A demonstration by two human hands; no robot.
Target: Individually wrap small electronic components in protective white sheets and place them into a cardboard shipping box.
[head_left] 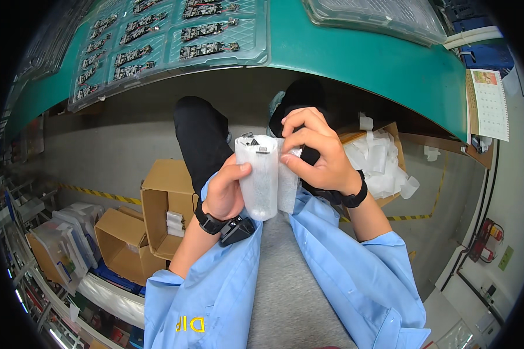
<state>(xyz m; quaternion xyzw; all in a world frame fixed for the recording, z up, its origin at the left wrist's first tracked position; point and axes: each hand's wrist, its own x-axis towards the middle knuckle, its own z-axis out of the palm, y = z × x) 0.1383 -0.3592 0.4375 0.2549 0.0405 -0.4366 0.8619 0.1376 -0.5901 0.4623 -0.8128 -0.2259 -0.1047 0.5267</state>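
Observation:
A roll of white foam wrap (258,183) stands upright above my lap, with dark circuit board ends (262,149) showing at its top opening. My left hand (224,189) is closed round the roll's left side, thumb pressed on its front. A loose flap of foam sheet (287,186) hangs off the right side of the roll. My right hand (317,148) pinches the upper edge of that flap between thumb and index finger, the other fingers curled above. How many boards are inside the wrap is hidden.
Ahead, a green table (343,52) carries a clear tray (262,35) of circuit boards and stacked clear trays (378,17). An open carton of white foam pieces (378,160) sits at right. Cardboard boxes (157,200) and plastic bins (70,238) stand at left.

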